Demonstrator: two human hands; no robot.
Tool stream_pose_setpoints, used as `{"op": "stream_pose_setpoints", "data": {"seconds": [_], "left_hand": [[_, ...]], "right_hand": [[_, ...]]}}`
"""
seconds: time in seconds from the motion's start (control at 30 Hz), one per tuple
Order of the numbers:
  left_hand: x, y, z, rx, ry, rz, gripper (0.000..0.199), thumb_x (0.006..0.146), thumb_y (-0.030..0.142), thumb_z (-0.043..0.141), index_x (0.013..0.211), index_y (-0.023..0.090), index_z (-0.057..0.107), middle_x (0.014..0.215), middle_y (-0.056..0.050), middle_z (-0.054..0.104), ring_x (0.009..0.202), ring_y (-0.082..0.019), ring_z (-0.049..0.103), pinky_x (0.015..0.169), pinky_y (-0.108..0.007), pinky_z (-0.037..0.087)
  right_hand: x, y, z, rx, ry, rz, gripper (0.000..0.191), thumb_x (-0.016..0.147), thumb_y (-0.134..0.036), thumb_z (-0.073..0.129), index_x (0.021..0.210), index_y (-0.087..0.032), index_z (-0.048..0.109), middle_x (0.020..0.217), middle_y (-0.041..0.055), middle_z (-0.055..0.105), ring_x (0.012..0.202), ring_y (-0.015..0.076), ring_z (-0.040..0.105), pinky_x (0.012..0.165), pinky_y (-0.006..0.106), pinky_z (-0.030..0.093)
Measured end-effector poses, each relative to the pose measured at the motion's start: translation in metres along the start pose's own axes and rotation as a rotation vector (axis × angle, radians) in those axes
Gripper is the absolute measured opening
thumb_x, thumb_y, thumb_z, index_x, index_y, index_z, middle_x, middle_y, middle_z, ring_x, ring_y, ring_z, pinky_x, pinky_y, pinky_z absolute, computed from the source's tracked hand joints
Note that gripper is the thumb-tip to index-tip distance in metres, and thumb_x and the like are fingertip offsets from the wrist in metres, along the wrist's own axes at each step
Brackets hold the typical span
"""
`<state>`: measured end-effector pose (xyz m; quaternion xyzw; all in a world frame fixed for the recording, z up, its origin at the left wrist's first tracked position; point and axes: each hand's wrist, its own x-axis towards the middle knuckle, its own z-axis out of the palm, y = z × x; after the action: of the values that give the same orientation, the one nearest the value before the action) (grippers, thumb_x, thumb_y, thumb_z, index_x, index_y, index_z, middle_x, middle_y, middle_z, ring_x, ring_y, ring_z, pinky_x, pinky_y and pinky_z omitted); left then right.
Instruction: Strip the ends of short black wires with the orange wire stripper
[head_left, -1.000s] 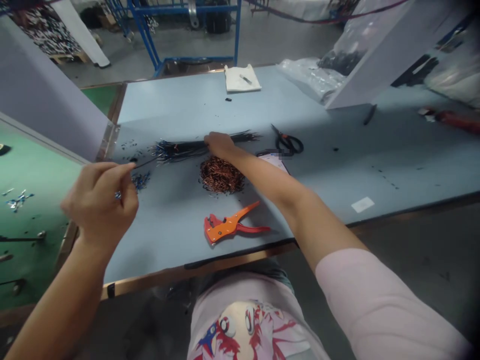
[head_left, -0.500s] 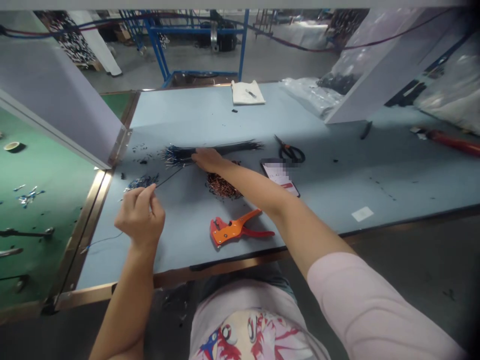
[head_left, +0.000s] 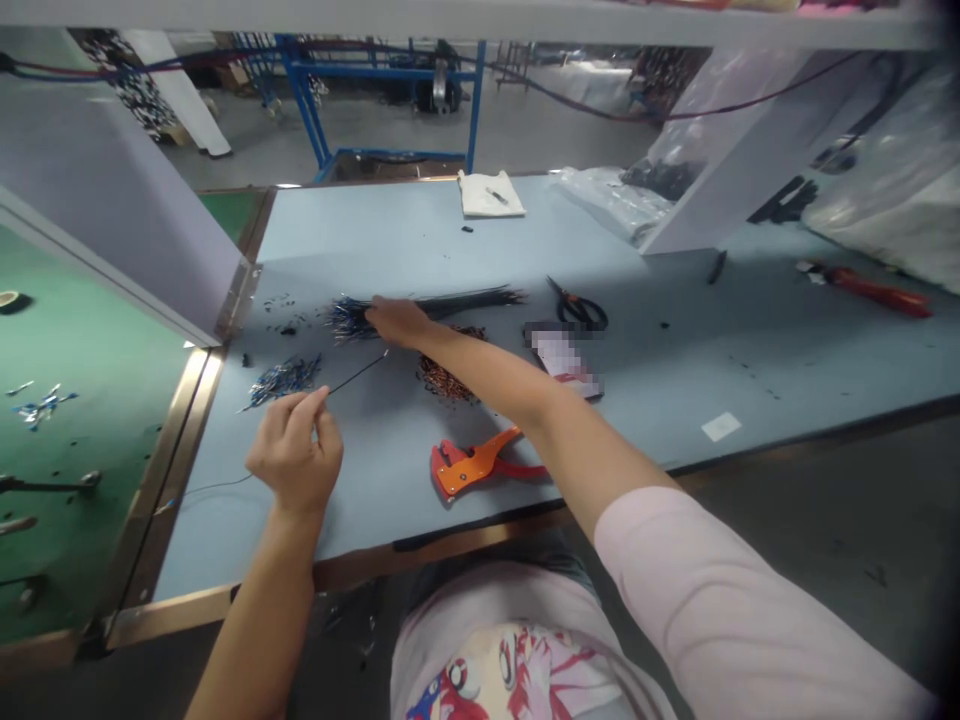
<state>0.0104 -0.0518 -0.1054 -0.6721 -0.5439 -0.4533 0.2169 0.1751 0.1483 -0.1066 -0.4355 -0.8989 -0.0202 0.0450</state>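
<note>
My left hand (head_left: 294, 455) pinches a single thin black wire (head_left: 358, 373) between thumb and fingers, over the blue-grey table. The wire's far end lies clear of the bundle, and a finer strand trails left from the hand. My right hand (head_left: 397, 322) rests on a long bundle of black wires (head_left: 465, 299) with blue-tipped ends, its fingers closed over the bundle. Below that forearm sits a heap of copper wire scraps (head_left: 446, 380), partly hidden. A small pile of blue terminals (head_left: 283, 380) lies near my left hand.
An orange wire stripper (head_left: 472, 465), black-handled scissors (head_left: 577, 310) and a blurred phone (head_left: 564, 365) lie on the work table (head_left: 420, 240). A white cloth (head_left: 491, 195), a plastic bag (head_left: 611, 205) and a red-handled tool (head_left: 874, 292) lie farther off. A green bench (head_left: 75, 440) stands left.
My left hand has moved right and nearer the table's front, and the single wire now lies apart from the bundle. My right hand has shifted slightly left along the bundle.
</note>
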Motion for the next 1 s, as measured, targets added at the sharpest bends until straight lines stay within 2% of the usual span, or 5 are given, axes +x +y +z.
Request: {"op": "stream_pose_setpoints", "data": {"seconds": [0.13,0.33,0.73,0.87,1.0], "left_hand": [[-0.001,0.001,-0.001,-0.025,0.01,-0.008,0.023,0.086,0.012,0.058,0.099,0.019,0.075,0.089,-0.008,0.072,0.073,-0.016,0.064,0.064,-0.026,0.047],[-0.003,0.003,-0.001,-0.043,-0.005,-0.027,0.024,0.085,0.012,0.058,0.101,0.02,0.075,0.089,-0.007,0.071,0.075,-0.015,0.064,0.064,-0.025,0.046],[-0.005,-0.001,0.007,-0.041,-0.015,0.018,0.023,0.086,0.011,0.058,0.099,0.017,0.075,0.088,-0.008,0.071,0.072,-0.016,0.062,0.066,-0.027,0.045],[-0.005,-0.007,0.011,-0.026,-0.032,0.028,0.021,0.087,0.013,0.058,0.099,0.017,0.075,0.089,-0.008,0.071,0.07,-0.015,0.062,0.064,-0.026,0.043],[-0.006,-0.006,0.012,-0.024,-0.054,0.014,0.021,0.088,0.014,0.057,0.098,0.018,0.075,0.089,-0.008,0.071,0.073,-0.016,0.062,0.067,-0.026,0.045]], "right_hand": [[-0.007,0.021,-0.009,-0.022,-0.002,0.043,0.033,0.099,-0.013,0.036,0.119,-0.012,0.063,0.125,0.0189,0.058,0.094,0.0252,0.061,0.073,0.033,0.043],[-0.026,0.049,-0.022,-0.056,-0.026,0.046,0.032,0.1,-0.02,0.038,0.116,-0.016,0.065,0.123,0.0143,0.06,0.097,0.0249,0.061,0.073,0.032,0.042],[0.011,-0.021,-0.001,0.015,-0.039,0.025,0.025,0.1,-0.016,0.045,0.109,-0.015,0.069,0.116,0.0147,0.069,0.103,0.0243,0.066,0.073,0.028,0.045],[0.002,-0.02,-0.004,0.043,-0.004,0.039,0.026,0.101,-0.022,0.046,0.119,-0.017,0.064,0.123,0.0137,0.066,0.104,0.0243,0.066,0.076,0.029,0.047],[-0.015,0.01,-0.011,0.061,0.027,0.091,0.031,0.101,-0.028,0.046,0.127,-0.017,0.06,0.134,0.0154,0.06,0.118,0.0282,0.059,0.087,0.035,0.047]]}}
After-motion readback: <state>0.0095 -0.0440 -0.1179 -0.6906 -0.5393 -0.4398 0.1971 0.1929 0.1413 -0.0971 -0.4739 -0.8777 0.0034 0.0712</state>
